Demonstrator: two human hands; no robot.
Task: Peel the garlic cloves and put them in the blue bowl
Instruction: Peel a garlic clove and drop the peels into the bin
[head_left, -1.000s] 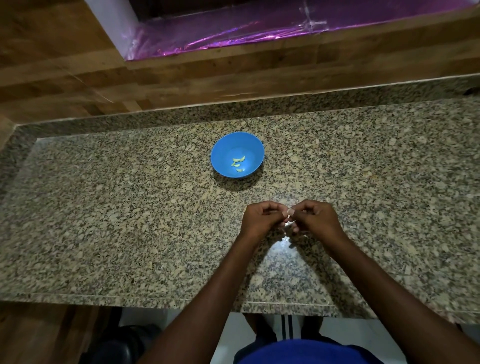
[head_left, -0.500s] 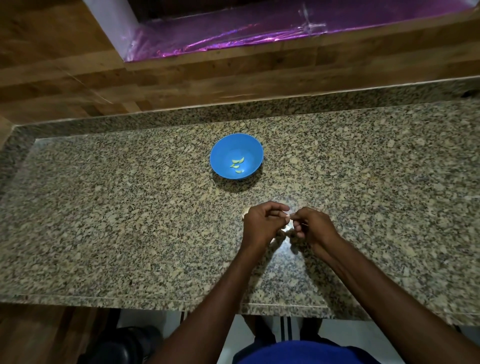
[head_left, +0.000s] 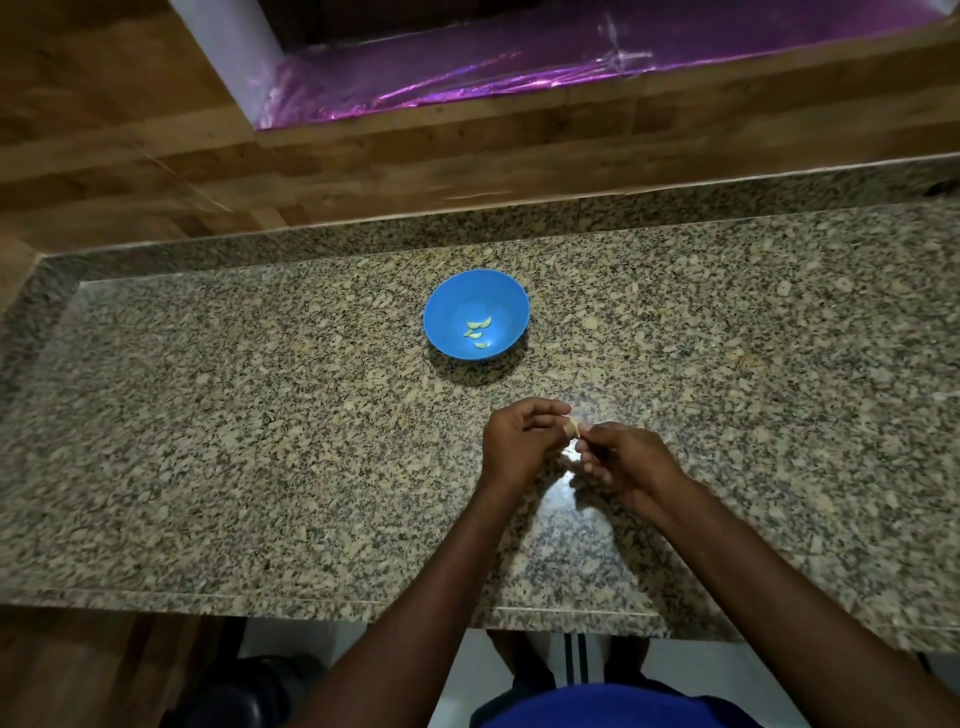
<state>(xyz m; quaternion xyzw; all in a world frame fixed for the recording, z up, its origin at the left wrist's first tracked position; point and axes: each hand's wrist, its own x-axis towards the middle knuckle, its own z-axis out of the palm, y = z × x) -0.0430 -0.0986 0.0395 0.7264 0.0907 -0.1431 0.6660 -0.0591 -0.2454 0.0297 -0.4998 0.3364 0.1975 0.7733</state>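
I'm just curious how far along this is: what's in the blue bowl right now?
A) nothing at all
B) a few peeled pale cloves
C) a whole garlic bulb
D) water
B: a few small pale peeled cloves lie at the bottom of the blue bowl, with no bulb or water visible.

Single head-worn wide-angle view, looking steeply forward-down over the granite counter (head_left: 208, 441), hands near at lower centre, wooden wall (head_left: 130, 130) across the top.
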